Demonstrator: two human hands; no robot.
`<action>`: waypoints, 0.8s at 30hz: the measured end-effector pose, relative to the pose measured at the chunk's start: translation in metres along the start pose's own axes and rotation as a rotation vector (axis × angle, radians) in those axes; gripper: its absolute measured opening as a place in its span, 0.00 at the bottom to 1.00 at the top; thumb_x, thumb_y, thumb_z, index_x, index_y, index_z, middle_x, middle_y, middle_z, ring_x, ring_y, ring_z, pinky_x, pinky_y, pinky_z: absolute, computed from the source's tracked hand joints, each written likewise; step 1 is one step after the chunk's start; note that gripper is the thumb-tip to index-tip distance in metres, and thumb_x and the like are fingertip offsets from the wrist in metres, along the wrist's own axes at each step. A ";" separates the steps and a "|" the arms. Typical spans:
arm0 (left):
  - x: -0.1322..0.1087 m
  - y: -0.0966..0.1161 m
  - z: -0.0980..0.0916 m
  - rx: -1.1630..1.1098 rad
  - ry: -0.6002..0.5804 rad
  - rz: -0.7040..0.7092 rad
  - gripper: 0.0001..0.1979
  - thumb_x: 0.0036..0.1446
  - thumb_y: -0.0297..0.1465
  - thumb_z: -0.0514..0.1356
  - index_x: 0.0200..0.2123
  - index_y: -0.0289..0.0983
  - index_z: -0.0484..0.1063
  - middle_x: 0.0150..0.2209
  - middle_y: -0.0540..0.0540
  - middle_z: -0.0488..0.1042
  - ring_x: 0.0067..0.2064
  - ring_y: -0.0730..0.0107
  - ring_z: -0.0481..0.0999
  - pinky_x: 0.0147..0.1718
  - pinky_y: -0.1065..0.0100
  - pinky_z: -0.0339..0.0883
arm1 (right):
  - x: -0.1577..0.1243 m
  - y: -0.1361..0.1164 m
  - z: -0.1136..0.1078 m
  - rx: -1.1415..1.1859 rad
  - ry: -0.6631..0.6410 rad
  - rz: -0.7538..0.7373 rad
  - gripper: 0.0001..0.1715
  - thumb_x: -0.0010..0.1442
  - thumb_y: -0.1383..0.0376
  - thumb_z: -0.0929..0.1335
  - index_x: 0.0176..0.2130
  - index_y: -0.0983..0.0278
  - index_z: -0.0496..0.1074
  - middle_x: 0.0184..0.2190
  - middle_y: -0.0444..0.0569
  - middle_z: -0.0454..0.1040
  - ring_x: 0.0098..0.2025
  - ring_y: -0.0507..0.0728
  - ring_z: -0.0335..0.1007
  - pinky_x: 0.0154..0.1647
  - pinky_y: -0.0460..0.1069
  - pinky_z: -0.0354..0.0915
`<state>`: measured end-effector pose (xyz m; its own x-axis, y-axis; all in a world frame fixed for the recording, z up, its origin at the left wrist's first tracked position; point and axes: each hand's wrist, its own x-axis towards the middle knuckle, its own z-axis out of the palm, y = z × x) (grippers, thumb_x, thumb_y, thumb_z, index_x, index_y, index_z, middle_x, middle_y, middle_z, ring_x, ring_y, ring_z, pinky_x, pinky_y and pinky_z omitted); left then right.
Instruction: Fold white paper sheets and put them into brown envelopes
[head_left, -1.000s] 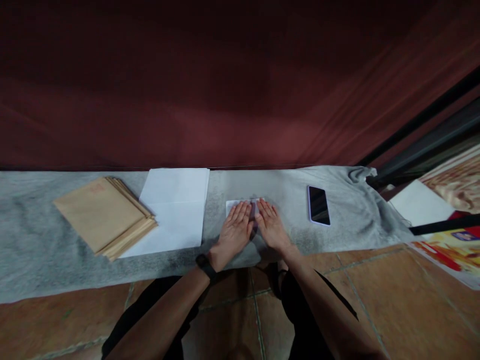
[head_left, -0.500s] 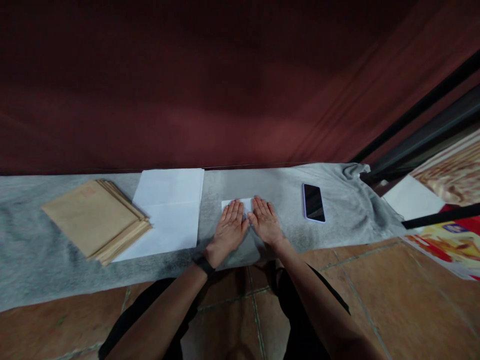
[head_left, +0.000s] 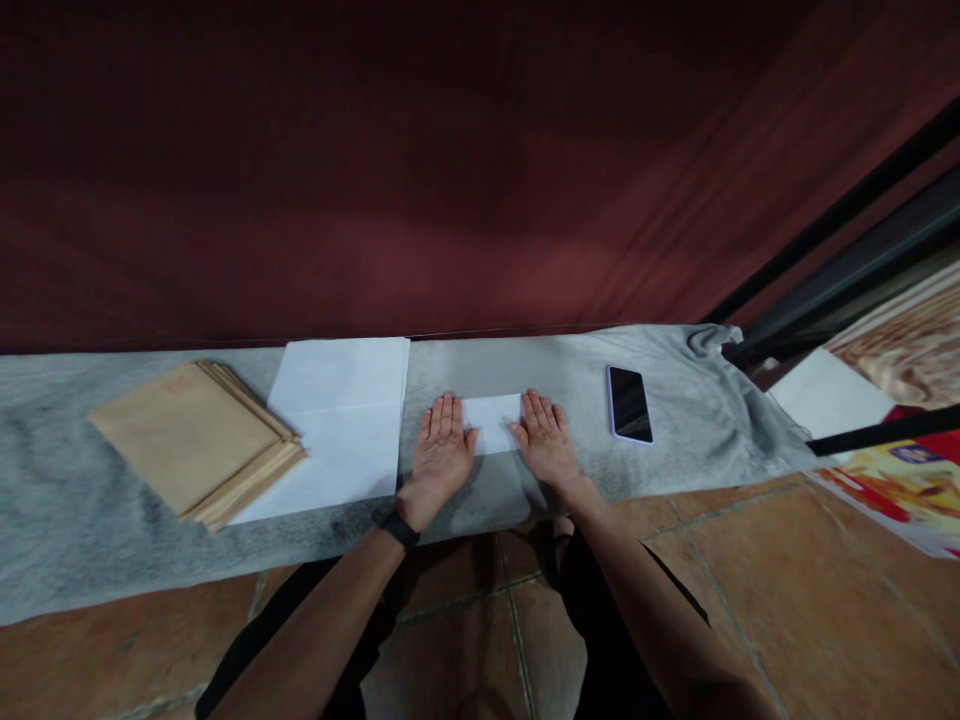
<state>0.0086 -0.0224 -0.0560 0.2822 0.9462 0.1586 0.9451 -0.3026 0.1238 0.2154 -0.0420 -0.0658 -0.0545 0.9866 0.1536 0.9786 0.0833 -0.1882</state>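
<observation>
A small folded sheet of white paper lies flat on the grey cloth in front of me, between my two hands. My left hand rests palm down over the paper's left end, its fingers stretched away from me. Over the right end lies my right hand, also flat, with the thumb touching the paper. The two side edges of the paper are partly hidden under the hands.
To the left, a stack of large white sheets lies partly beneath a pile of brown envelopes. A phone lies on the grey cloth at right. Behind rises a dark red fabric wall; black bars stand at right.
My hands have slid apart along the paper, the left one leftward and the right one rightward, uncovering its middle. Both stay flat.
</observation>
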 end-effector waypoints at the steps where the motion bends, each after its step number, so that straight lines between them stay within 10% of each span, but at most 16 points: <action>1: 0.000 -0.001 0.000 -0.006 0.011 -0.016 0.32 0.69 0.38 0.46 0.69 0.21 0.54 0.71 0.30 0.53 0.73 0.50 0.50 0.71 0.49 0.47 | -0.001 0.000 -0.001 -0.001 0.001 0.011 0.38 0.74 0.52 0.55 0.72 0.72 0.51 0.73 0.61 0.50 0.74 0.66 0.47 0.72 0.63 0.45; 12: -0.018 0.026 0.001 -0.098 0.054 0.242 0.31 0.68 0.30 0.44 0.71 0.27 0.48 0.72 0.35 0.54 0.74 0.57 0.46 0.70 0.51 0.48 | -0.025 -0.027 0.001 0.090 0.020 -0.202 0.34 0.75 0.54 0.53 0.72 0.67 0.51 0.71 0.56 0.56 0.74 0.60 0.48 0.74 0.61 0.45; 24: -0.025 0.015 -0.001 -0.058 0.019 0.132 0.35 0.70 0.44 0.46 0.70 0.25 0.51 0.72 0.31 0.52 0.74 0.53 0.48 0.70 0.51 0.47 | -0.034 -0.012 0.000 0.038 0.047 -0.141 0.39 0.73 0.51 0.56 0.73 0.70 0.49 0.71 0.61 0.55 0.73 0.64 0.49 0.72 0.63 0.46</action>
<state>0.0157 -0.0505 -0.0572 0.3993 0.8957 0.1958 0.8888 -0.4305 0.1569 0.2053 -0.0761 -0.0691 -0.1810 0.9571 0.2264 0.9534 0.2272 -0.1983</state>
